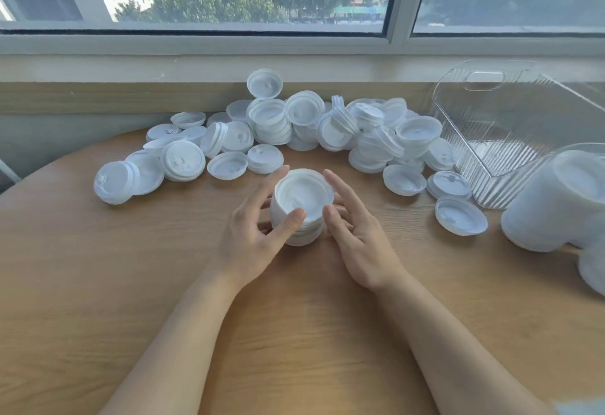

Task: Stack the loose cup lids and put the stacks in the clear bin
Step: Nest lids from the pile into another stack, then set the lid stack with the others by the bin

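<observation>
We have a short stack (pixel 302 208) of lids upright mid-table (pixel 98 283). Left hand (pixel 258 234) touches its side, thumb on the rim, fingers relaxed; right hand (pixel 353 231) flanks it, fingers straight. Loose lids (pixel 294 126) piled behind. Bin (pixel 510 126) far right, well apart.

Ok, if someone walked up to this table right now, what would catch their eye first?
Probably the short stack of lids at the table's middle, framed by the left hand and right hand, fingers mostly straight around it. Behind it, a big heap of loose white lids sprawls along the window wall. At the right, the clear bin stands with nothing visible inside it, and a tall finished stack lies on its side before it.
</observation>
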{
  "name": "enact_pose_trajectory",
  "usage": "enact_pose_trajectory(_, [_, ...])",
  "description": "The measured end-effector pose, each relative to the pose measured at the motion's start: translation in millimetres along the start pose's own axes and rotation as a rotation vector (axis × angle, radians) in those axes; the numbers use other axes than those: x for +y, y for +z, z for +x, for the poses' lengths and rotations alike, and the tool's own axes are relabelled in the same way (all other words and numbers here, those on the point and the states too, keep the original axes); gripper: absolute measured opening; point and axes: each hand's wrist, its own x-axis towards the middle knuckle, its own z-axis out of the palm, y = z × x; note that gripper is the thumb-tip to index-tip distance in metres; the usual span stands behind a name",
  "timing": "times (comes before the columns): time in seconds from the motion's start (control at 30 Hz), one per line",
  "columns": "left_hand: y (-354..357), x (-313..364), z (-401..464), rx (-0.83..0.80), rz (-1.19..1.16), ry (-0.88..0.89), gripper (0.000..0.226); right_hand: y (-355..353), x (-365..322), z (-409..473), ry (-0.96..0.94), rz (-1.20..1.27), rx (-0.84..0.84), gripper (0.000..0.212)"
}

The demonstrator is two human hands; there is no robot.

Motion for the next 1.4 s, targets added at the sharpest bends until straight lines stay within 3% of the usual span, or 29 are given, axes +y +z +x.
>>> enact_pose_trajectory(0.33, [98,49,-20,-0.160,-0.111,0.059,0.077,-81,6,-85,0.074,0.005,0.235,0.054])
enact_pose_trajectory(0.43, [132,63,-23,-0.193,-0.151,0.066,0.082,-110,7,-111,0.093,-0.015,0.317,0.045])
enact_pose_trajectory(0.73, [220,94,-21,-0.229,-0.156,0.086,0.068,-169,8,-161,0.115,-0.064,0.632,0.030])
enact_pose_trajectory(0.93, [254,113,-18,-0.273,-0.125,0.078,0.061,-190,12,-169,0.145,-0.111,0.838,0.016])
enact_pose_trajectory(1.2, [280,127,-13,-0.311,-0.114,0.102,0.061,-205,16,-175,0.177,-0.115,1.001,0.023])
enact_pose_trajectory(1.4, [284,126,-13,-0.261,-0.102,0.110,0.080,-202,18,-174,0.166,-0.158,1.104,0.022])
